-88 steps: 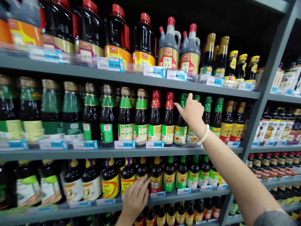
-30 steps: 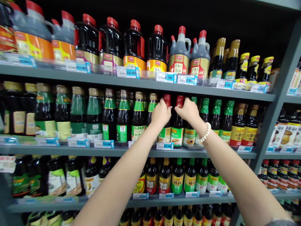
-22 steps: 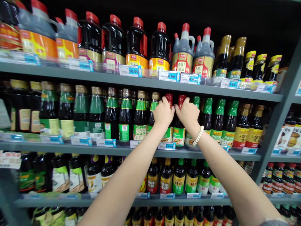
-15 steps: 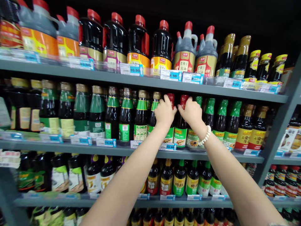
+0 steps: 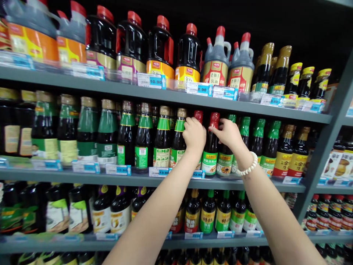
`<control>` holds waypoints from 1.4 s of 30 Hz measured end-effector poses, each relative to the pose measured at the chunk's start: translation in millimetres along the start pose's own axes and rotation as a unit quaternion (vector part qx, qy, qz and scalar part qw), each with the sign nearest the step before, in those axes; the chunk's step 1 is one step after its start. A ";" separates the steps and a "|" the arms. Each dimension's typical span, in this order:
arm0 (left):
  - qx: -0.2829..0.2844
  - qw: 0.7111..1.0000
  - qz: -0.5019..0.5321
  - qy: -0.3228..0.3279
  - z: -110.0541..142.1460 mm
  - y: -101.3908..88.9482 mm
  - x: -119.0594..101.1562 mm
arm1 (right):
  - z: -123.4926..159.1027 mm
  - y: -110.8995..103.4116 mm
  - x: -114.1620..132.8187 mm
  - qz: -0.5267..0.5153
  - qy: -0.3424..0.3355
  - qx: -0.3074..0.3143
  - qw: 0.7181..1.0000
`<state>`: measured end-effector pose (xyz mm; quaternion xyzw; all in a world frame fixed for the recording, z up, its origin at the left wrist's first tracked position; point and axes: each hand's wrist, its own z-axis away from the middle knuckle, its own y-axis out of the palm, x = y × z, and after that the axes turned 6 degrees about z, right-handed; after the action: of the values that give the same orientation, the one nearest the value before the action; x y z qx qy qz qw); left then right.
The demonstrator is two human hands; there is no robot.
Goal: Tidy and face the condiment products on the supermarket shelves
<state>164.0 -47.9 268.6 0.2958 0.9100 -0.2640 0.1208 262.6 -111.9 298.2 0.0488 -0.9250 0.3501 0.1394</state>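
My left hand [image 5: 194,137] is closed around the neck of a red-capped sauce bottle [image 5: 198,115] on the middle shelf; its curled fingers and most of the bottle are hidden by the hand and forearm. Just to the right stands a second red-capped bottle [image 5: 210,160] with a green label, upright. My right hand [image 5: 230,134], with a white beaded bracelet [image 5: 249,165] at the wrist, has its thumb at this bottle's neck. Its thumb and fingers are apart, in front of a green-capped bottle [image 5: 224,162]. Both bottles stand on the shelf.
Dark sauce bottles [image 5: 127,129] line the middle shelf [image 5: 248,184] on both sides. Close above my hands runs the upper shelf [image 5: 165,94], holding large red-capped jugs [image 5: 189,55]. Price tags [image 5: 151,80] hang along the edges. An upright post [image 5: 317,162] divides the shelving at right.
My left hand has come down slightly on its bottle's neck. The right hand has shifted right and opened from the second red cap. The camera view has moved a little.
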 end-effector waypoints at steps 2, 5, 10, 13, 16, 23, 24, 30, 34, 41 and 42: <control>-0.001 1.000 0.004 -0.001 0.4 -0.3 0.2 | 10.8 -3.9 -3.5 0.002 -0.006 -0.086 0.996; -0.005 1.000 0.002 -0.004 0.9 0.1 0.0 | 22.9 -11.1 -16.1 0.009 -0.006 -0.216 0.976; -0.003 1.000 0.012 0.000 1.9 0.8 0.2 | 21.9 -7.5 -37.4 0.070 0.047 -0.271 0.959; -0.007 1.000 0.012 0.002 2.6 1.2 0.5 | 16.1 -0.4 -39.3 0.121 0.086 -0.188 0.971; -0.012 1.000 0.010 0.007 3.3 1.6 0.5 | 12.1 -0.1 -35.3 0.181 0.103 -0.119 0.971; -0.007 1.000 0.016 0.003 4.6 0.8 -1.0 | 9.8 -11.1 -28.5 0.232 0.073 -0.066 0.968; -0.006 1.000 0.018 0.004 4.8 0.5 -1.4 | 10.2 -11.5 -28.2 0.236 0.072 -0.065 0.967; -0.007 1.000 0.007 0.004 5.1 1.4 -3.8 | 15.7 -8.5 -27.5 0.248 0.074 -0.068 0.964; -0.013 1.000 -0.017 0.008 5.4 2.1 -5.5 | 20.3 -3.7 -28.2 0.257 0.068 -0.091 0.960; 0.004 0.999 -0.041 0.032 19.4 -2.4 -3.7 | 24.3 2.0 -30.3 0.249 0.059 -0.119 0.959; 0.009 0.998 -0.045 0.040 23.3 -5.8 -1.6 | 24.1 2.3 -30.9 0.247 0.060 -0.119 0.960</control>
<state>163.3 -65.4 252.2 0.2659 0.9241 -0.2653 0.0699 286.3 -126.3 270.4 -0.2189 -0.9333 0.2632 0.1086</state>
